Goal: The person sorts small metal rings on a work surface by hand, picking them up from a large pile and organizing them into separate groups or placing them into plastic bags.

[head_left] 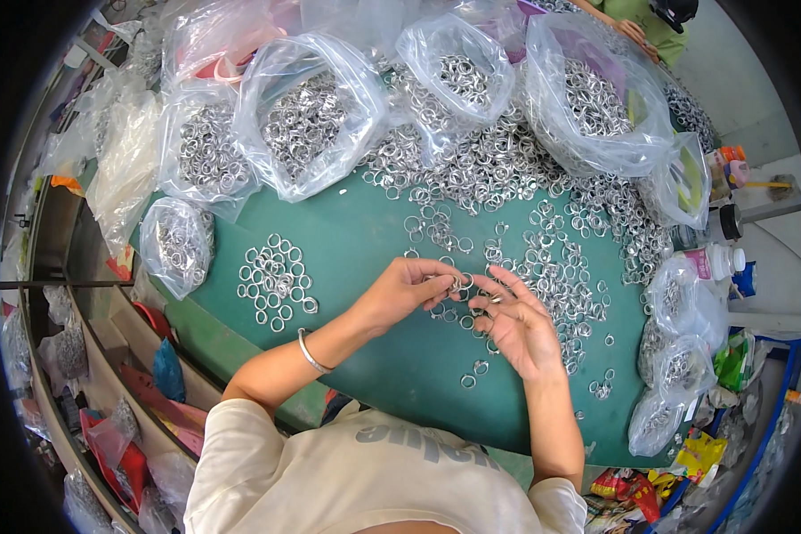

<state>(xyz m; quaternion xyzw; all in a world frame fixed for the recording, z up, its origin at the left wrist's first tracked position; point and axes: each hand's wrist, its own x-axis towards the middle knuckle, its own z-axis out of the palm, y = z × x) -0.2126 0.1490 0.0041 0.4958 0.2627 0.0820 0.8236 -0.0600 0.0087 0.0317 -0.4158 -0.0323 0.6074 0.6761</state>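
Over the middle of the green table (365, 240), my two hands meet closely. My left hand (409, 292) is closed, thumb and forefinger pinching a small silver metal ring (461, 284) at their tips. My right hand (518, 327) is turned partly palm up, its fingers curled about one or more similar rings, which the fingers partly hide. Loose rings (561, 276) are scattered beside and beyond my right hand. Left of my left hand lies a separate group of rings (274, 278), spread in a single flat patch. A few more rings (468, 381) lie just below my hands.
Clear plastic bags full of rings (303, 120) line the table's far side, with a large heap of rings (498, 156) between them. Smaller filled bags stand at the left (178, 240) and right edges (681, 369). A co-worker's hand (630, 32) shows at the far right.
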